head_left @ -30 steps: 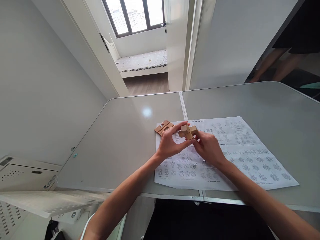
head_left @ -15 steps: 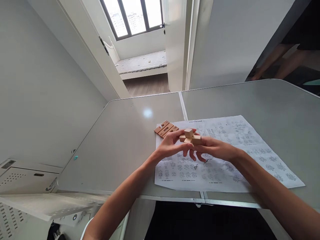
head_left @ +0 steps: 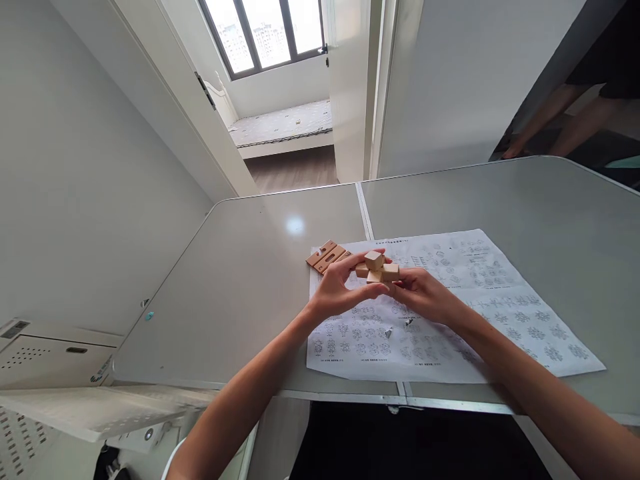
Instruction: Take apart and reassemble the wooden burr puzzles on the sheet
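A pale wooden burr puzzle (head_left: 375,268), made of crossing square bars, is held up over the printed sheet (head_left: 500,320). My left hand (head_left: 337,287) grips it from the left, the thumb along its near side and the fingers behind it. From the right, my right hand (head_left: 423,292) is closed on the puzzle's right and lower part, and some of its fingertips are hidden. Just beyond my left hand lie flat reddish-brown wooden pieces (head_left: 327,257) with cut-out slots and numbers, partly on the sheet.
The sheet carries rows of small line drawings and spreads over the grey folding table (head_left: 250,280). Two small shiny bits (head_left: 389,332) rest on it. A metal seam crosses the tabletop. At left stands a white perforated cabinet (head_left: 55,357); a doorway and bed (head_left: 285,123) are beyond.
My right hand's fingers, earlier spread beneath the puzzle, have drawn in around it. The puzzle has turned slightly, and the view has shifted a little.
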{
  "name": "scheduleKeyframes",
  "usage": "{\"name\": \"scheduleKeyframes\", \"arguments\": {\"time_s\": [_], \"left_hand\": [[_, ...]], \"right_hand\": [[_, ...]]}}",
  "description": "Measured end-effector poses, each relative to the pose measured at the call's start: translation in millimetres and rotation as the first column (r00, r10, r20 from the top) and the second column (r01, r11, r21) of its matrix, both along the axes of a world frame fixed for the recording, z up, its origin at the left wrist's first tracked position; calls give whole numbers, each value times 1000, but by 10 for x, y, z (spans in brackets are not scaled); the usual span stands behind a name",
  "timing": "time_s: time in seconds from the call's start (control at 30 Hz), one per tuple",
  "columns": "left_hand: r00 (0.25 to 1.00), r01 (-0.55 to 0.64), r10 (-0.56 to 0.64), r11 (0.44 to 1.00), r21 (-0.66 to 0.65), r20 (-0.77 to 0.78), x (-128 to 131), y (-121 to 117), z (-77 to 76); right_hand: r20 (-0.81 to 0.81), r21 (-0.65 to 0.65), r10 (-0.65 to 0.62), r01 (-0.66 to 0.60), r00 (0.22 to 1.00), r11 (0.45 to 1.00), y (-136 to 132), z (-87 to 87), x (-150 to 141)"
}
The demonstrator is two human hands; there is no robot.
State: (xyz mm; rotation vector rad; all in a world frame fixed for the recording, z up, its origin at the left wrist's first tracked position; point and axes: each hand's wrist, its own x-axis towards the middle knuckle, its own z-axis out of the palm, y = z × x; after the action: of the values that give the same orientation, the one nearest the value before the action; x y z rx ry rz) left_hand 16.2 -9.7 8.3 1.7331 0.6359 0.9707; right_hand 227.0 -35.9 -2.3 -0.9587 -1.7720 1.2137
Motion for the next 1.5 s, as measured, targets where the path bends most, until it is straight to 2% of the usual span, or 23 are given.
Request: {"name": "scheduleKeyframes", "arguments": {"time_s": [0.1, 0.27, 0.53, 0.7, 0.87, 0.97, 1.17, 1.23, 1.3, 1.4, 1.5], "left_hand": [[999, -51, 52, 993, 107, -6, 37, -13, 3], [980, -190, 201, 947, 259, -13, 112, -47, -32], [958, -277, 288, 926, 256, -6, 142, -68, -54], [961, -259, 274, 937, 234, -34, 125, -75, -22], [955, -282, 296, 926, 252, -19, 142, -79, -16], [956, -278, 293, 925, 260, -19, 146, -80, -21], [967, -241, 254, 942, 235, -30, 109, -56, -33], [976, -207, 217, 958, 200, -28, 94, -36, -39], [983, -180, 183, 971, 154, -6, 82, -14, -41], [990, -137, 135, 987, 87, 31, 71, 3, -29], [998, -57, 57, 998, -18, 25, 63, -7, 1]], "right_hand": [[71, 93, -122, 115, 990, 989, -13, -48, -26], [130, 232, -353, 318, 926, 919, -11, -128, -117], [125, 289, -412, 364, 903, 886, 7, -192, -179], [134, 302, -424, 370, 896, 878, -26, -200, -189], [145, 355, -504, 430, 852, 830, -68, -205, -225], [126, 333, -487, 425, 865, 842, -69, -201, -238], [23, 171, -362, 353, 932, 920, -66, -146, -237], [-43, 53, -299, 301, 953, 952, -68, -107, -227], [-174, -122, -222, 203, 959, 972, -62, -64, -208], [-389, -309, -134, 8, 911, 951, -32, -13, -168], [-475, -358, -16, -177, 880, 917, -4, 1, -137]]}}
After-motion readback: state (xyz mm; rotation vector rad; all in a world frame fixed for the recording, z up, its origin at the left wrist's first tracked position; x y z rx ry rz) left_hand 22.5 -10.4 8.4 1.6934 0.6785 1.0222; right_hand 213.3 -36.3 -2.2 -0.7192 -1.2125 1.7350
